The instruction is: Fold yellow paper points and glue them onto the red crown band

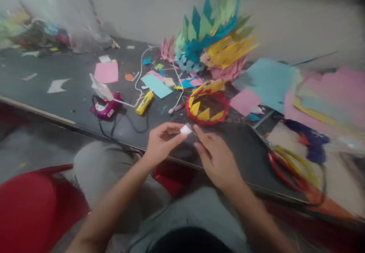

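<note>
Above the front edge of the dark table, my left hand pinches a small white piece, which looks like folded paper, between thumb and fingers. Close to its right side is my right hand, thumb and forefinger a little apart, with nothing visible between them; whether a fingertip touches the white piece is blurred. Just beyond both hands lies a red paper ring lined with yellow paper points. A yellow glue stick or tube rests to the left of it.
Farther left sits a purple and white device with cords. Behind stands a large multicoloured folded-paper piece. Paper scraps such as a blue strip and a pink square are scattered around. Red-handled scissors lie at right, near coloured sheets.
</note>
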{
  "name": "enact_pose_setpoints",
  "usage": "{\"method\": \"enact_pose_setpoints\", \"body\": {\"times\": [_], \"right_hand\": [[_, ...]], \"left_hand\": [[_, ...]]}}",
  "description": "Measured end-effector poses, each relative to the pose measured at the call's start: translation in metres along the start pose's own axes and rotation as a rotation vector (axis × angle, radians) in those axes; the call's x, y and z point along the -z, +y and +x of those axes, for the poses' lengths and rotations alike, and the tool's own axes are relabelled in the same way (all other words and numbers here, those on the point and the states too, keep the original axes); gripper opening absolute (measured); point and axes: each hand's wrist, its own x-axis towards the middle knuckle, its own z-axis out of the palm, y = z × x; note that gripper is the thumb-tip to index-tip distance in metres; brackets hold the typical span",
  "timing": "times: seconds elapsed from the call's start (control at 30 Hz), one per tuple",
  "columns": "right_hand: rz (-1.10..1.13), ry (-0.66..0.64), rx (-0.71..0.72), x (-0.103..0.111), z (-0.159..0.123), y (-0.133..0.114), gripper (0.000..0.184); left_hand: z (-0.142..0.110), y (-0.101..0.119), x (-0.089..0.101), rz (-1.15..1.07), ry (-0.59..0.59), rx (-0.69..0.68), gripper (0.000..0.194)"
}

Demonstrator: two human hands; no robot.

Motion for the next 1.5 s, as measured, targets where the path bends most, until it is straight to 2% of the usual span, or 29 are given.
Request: {"method": "enact_pose_setpoints", "body": {"times": [0.17, 0.33, 0.73, 0.93, 1.2, 1.33, 1.43, 1.5], "right_hand": [[0.018, 0.032, 0.002, -0.002, -0.002, -0.007, 0.043], [0.063, 0.041, -0.037, -0.001, -0.005, -0.014, 0.043], [0.134, 0.042, -0.104, -0.004, -0.005, -0.017, 0.044], [0.151, 0.040, -0.092, -0.001, -0.003, -0.024, 0.043], [0.156, 0.031, -0.106, 0.001, -0.008, -0.027, 0.042], [0.170, -0.006, -0.129, 0.001, -0.014, -0.025, 0.042], [0.343, -0.054, -0.215, 0.001, -0.020, -0.024, 0.040], [0.609, -0.077, -0.359, 0.001, -0.022, -0.024, 0.038]], "left_hand": [[-0.004, 0.000, -0.002, -0.014, 0.095, -0.019, 0.022], [-0.005, -0.002, -0.001, 0.018, 0.120, -0.081, 0.019], [-0.006, -0.006, 0.004, 0.325, 0.070, -0.441, 0.016], [-0.007, -0.005, 0.004, 0.448, 0.143, -0.597, 0.019], [-0.004, -0.008, 0.005, 0.398, 0.209, -0.637, 0.021], [0.000, -0.001, 0.005, 0.284, 0.274, -0.538, 0.017], [0.006, 0.004, 0.007, 0.125, 0.334, -0.465, 0.015], [0.009, 0.006, 0.008, 0.031, 0.325, -0.424, 0.015]]}}
